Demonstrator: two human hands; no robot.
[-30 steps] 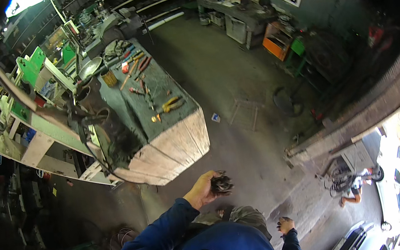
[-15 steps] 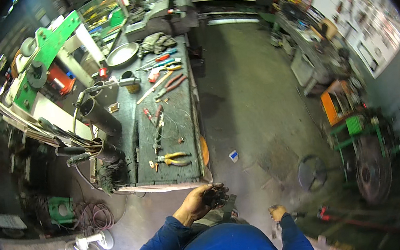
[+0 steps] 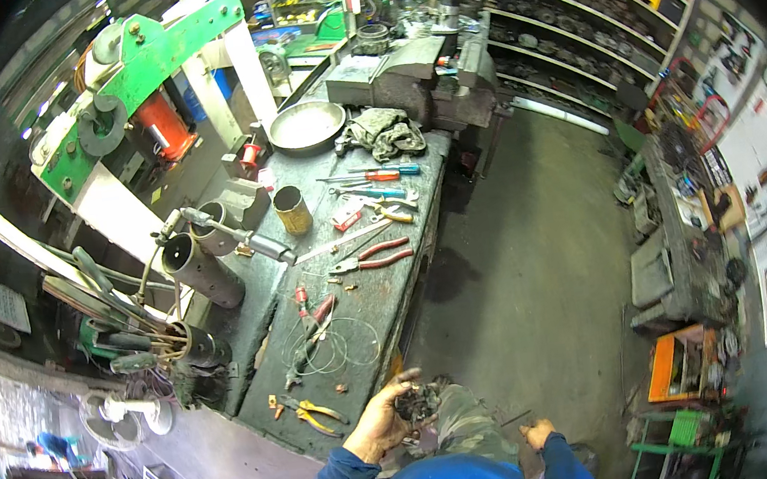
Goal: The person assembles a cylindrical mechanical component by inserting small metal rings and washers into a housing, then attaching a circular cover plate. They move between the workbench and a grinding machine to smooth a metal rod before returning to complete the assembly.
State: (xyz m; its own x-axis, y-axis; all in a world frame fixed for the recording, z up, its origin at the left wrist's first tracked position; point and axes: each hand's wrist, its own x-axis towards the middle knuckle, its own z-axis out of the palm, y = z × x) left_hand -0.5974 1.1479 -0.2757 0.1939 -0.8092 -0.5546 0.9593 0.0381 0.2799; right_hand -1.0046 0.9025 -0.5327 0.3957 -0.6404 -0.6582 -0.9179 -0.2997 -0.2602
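My left hand (image 3: 380, 428) is just off the near end of the workbench (image 3: 268, 349). Its fingers curl around a dark, lumpy, greasy-looking part (image 3: 417, 407) whose kind I cannot make out. Lower right, my right hand (image 3: 538, 433) hangs beside my body with its fingers closed; whatever it may hold is too small to tell. Yellow-handled pliers (image 3: 314, 415) lie on the bench nearest my left hand. Beyond them are red-handled cutters (image 3: 311, 330) among loops of thin wire (image 3: 358, 343). Red-handled pliers (image 3: 372, 258) and several screwdrivers (image 3: 376, 175) rest farther back.
On the bench stand a rusty can (image 3: 292, 212), a round metal pan (image 3: 306, 126), a crumpled rag (image 3: 382, 134) and a large vise (image 3: 411, 73). A green press frame (image 3: 142, 63) rises at left. Shelves (image 3: 567, 16) line the back; another bench (image 3: 671, 242) stands right.
My view has swung, so the bench now sits farther right and larger, with more shelving visible. My left hand stays raised, its fingers now more visibly around the dark part. My right hand remains closed.
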